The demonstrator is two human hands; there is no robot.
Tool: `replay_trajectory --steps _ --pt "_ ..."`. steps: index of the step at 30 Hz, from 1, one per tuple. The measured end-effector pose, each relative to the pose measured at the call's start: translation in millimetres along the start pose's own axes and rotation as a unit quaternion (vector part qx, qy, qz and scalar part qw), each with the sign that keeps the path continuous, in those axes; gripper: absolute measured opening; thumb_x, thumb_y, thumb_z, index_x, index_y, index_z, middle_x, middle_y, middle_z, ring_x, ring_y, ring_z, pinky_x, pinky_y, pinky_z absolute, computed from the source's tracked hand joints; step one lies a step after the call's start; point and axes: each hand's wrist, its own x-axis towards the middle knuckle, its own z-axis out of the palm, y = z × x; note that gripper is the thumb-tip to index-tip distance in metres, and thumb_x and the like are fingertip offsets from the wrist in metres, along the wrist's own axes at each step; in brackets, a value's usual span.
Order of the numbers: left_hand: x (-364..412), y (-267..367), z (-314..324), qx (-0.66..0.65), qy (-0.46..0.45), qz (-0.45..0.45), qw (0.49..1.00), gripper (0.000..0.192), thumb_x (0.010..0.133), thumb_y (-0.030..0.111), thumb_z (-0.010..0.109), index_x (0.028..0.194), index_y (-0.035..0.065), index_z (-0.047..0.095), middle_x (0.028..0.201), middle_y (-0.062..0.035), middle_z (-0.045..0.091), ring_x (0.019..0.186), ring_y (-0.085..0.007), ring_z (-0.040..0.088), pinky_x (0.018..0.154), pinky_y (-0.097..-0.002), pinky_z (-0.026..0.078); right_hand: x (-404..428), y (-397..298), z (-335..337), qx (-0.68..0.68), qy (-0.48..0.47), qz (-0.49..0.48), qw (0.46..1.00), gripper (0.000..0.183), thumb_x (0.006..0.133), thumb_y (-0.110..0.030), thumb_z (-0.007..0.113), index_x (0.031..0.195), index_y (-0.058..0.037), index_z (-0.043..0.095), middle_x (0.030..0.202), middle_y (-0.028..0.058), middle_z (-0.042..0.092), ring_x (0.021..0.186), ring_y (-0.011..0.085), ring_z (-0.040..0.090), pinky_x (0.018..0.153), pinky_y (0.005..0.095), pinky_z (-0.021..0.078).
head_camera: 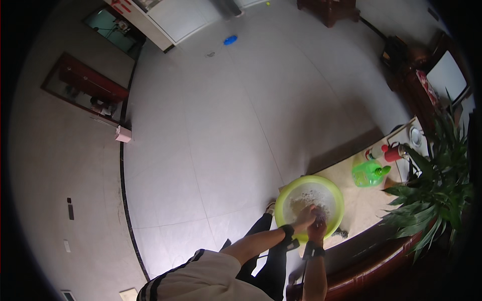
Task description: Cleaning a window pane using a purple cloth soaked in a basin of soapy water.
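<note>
A yellow-green plastic basin (340,203) of sudsy water stands on the corner of a light tabletop (361,210). Both my hands are inside it, close together near its lower right part. My left hand (305,219) reaches in from the left, and my right hand (317,227) comes from below. Between them is a small dark purplish thing (320,214), too blurred to name, which both hands seem to grip. Each wrist wears a black band. A dark, wiry or mesh-like clump (340,233) lies against the basin's right side. A green pump bottle (367,174) stands farther right.
Beyond the pump bottle are a red-capped bottle (375,152), a red flask (394,153) and a tray (408,165). Leafy plants (433,203) overhang the table's right side. A wooden seat's rail (361,276) runs below. A blue object (230,40) lies on the tiled floor.
</note>
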Motion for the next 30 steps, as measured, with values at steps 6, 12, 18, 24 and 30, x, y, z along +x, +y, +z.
replay_trajectory --steps 6,12,18,24,30 --pt "-25.1 27.3 -4.9 0.167 -0.06 0.118 0.977 0.032 0.071 0.007 0.055 0.102 0.0069 0.049 0.095 -0.0175 0.06 0.094 -0.0376 0.057 0.077 -0.0403 0.046 -16.8 -17.5 62.3 -0.043 0.029 0.043 0.998 0.04 0.092 -0.039 0.04 0.112 -0.0064 0.053 0.113 0.0088 0.055 0.107 0.0217 0.052 0.096 0.0358 0.0386" --pt "-17.9 32.8 -31.1 0.104 -0.233 0.122 0.959 0.024 0.077 0.022 0.06 0.095 0.006 0.057 0.091 -0.0103 0.062 0.09 -0.025 0.058 0.076 -0.0347 0.045 -31.8 -25.2 77.7 -0.02 0.147 0.095 0.984 0.022 0.091 -0.023 0.051 0.107 -0.0074 0.052 0.094 0.0039 0.059 0.071 0.0112 0.058 0.049 0.0162 0.0458" --pt "-16.5 55.7 -36.7 -0.354 -0.249 -0.199 0.879 0.023 0.086 0.031 0.058 0.105 0.018 0.053 0.093 0.0061 0.048 0.083 -0.0056 0.043 0.069 -0.0202 0.034 -52.8 -36.7 111.3 0.13 0.054 0.245 0.959 0.027 0.09 -0.022 0.052 0.113 -0.0079 0.048 0.093 0.0091 0.054 0.057 0.0094 0.048 0.039 0.016 0.0389" --pt "-14.7 76.2 -40.9 -0.3 -0.392 -0.185 0.85 0.046 0.086 0.019 0.055 0.131 0.0155 0.043 0.122 0.0021 0.048 0.097 -0.0058 0.044 0.078 -0.0218 0.037 -60.2 -33.0 108.8 0.123 0.05 0.271 0.953 0.023 0.088 -0.018 0.056 0.106 -0.005 0.05 0.081 0.0065 0.052 0.053 0.0065 0.047 0.035 0.0135 0.0335" --pt "11.9 45.2 -22.9 -0.139 -0.407 -0.042 0.902 0.036 0.072 0.01 0.058 0.107 0.0044 0.064 0.104 -0.0061 0.062 0.098 -0.0127 0.052 0.088 -0.0243 0.038 -46.4 -35.1 88.5 -0.332 0.015 0.229 0.915 0.006 0.085 -0.011 0.057 0.088 -0.0128 0.051 0.059 -0.0062 0.039 0.042 0.0035 0.035 0.033 0.0162 0.0232"
